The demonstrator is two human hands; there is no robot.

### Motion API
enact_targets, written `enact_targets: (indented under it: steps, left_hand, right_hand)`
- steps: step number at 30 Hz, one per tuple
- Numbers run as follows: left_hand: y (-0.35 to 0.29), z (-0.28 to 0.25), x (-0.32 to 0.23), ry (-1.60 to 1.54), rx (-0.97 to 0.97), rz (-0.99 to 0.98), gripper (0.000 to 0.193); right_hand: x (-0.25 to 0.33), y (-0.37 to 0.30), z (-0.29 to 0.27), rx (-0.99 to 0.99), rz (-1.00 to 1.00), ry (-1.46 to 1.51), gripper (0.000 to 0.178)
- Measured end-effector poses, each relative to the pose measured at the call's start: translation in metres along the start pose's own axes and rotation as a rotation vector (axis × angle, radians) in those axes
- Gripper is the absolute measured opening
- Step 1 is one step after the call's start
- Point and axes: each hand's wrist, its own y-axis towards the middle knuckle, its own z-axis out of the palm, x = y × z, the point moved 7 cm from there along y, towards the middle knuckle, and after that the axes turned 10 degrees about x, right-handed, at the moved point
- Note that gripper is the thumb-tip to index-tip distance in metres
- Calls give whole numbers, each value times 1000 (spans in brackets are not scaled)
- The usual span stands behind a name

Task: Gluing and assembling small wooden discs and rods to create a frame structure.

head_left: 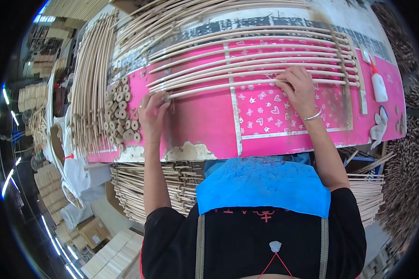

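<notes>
Several thin pale wooden rods [246, 68] lie side by side across the pink tabletop. My right hand [299, 88], with a bracelet at the wrist, pinches the nearest rod [219, 86] right of its middle. At that rod's left end my left hand [152, 110] is closed on a small wooden ring [167, 97]. Its fingers partly hide the ring, and I cannot tell how far it sits on the rod. Similar rings show on the rods near their right ends, beside a wooden strip [359, 69]. A pile of loose wooden rings [122, 111] lies left of my left hand.
Bundled rods with rings [92, 83] cover the table's left side, and more rods [172, 21] lie at the back. A white glue bottle [379, 87] with a red nozzle and a crumpled white glove [380, 124] lie at right. Further rods [153, 186] are stacked below the front edge.
</notes>
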Motion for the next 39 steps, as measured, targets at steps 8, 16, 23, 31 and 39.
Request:
enact_targets:
  steps: [8, 16, 23, 31, 39]
  left_hand:
    - [-1, -3, -2, 23, -15, -40, 36]
    - [2, 0, -1, -30, -16, 2, 36]
    - [-1, 0, 1, -16, 20, 35, 36]
    - [5, 3, -4, 2, 47, 59, 35]
    - [4, 5, 0, -1, 67, 45, 35]
  right_hand:
    - [1, 1, 1, 39, 22, -44, 13]
    - [1, -1, -1, 39, 46, -43, 14]
    - [-8, -3, 5, 23, 12, -1, 15]
    - [-6, -10, -4, -80, 66, -28, 15]
    - [-9, -12, -3, -86, 88, -14, 18]
